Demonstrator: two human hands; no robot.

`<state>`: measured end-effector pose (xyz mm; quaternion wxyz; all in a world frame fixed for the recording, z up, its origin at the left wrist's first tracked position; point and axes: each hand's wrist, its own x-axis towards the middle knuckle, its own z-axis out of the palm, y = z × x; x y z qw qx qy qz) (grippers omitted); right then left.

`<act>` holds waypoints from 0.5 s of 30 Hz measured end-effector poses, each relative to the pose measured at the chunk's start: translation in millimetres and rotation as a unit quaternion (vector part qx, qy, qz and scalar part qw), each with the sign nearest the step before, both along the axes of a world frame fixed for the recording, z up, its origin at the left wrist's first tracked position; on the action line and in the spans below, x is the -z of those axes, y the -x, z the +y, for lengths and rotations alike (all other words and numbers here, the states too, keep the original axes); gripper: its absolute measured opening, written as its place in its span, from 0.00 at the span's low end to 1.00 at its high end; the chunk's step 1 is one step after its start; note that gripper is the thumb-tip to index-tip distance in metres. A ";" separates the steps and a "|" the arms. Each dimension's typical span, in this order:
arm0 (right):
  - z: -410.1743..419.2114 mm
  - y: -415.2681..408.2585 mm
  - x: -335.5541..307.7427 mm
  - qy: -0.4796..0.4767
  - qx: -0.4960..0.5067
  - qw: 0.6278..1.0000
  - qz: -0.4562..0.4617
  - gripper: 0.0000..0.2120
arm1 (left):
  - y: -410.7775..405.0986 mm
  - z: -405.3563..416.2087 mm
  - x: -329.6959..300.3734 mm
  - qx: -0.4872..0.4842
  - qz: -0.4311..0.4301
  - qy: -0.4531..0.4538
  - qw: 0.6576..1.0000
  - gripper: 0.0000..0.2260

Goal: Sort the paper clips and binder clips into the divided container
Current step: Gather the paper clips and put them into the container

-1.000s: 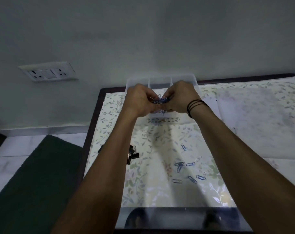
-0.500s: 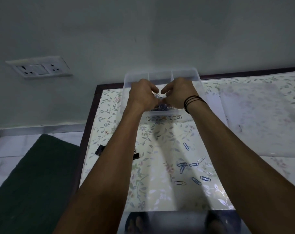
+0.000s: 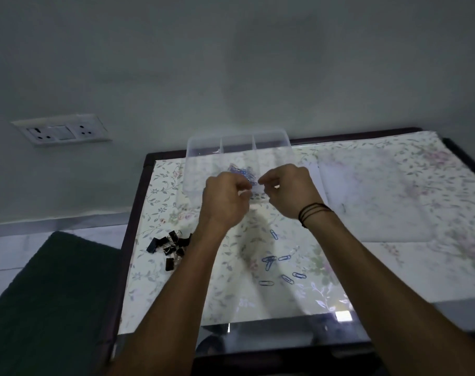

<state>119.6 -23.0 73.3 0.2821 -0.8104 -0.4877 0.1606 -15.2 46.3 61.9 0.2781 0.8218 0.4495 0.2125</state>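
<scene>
Both hands over container, grip unclear

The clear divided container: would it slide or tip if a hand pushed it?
The container looks like thin, light plastic on a glossy table cover, so it would probably slide. It is low and wide, so tipping seems unlikely.

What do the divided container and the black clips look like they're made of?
Container: clear, slightly frosted plastic, since the floral tablecloth shows through its walls. Black clips: probably painted metal with silvery wire handles, though they are too small to tell for sure.
</scene>
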 end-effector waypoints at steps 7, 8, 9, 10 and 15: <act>-66.6 6.7 13.6 0.180 -0.069 0.980 -0.057 0.20 | 14.4 -58.2 28.4 0.087 0.174 0.028 0.980 0.18; -71.8 4.7 17.9 0.210 -0.079 0.972 -0.066 0.19 | 15.3 -63.0 35.3 0.109 0.212 0.036 0.971 0.22; -75.1 1.7 21.1 0.241 -0.088 0.964 -0.075 0.18 | 15.4 -66.4 42.4 0.135 0.239 0.043 0.961 0.25; -77.6 -1.0 23.0 0.267 -0.095 0.955 -0.085 0.17 | 15.4 -70.4 48.7 0.163 0.252 0.050 0.953 0.27; -78.5 -11.2 27.9 0.284 -0.100 0.946 -0.121 0.18 | 10.1 -81.1 68.8 0.259 0.283 0.020 0.923 0.32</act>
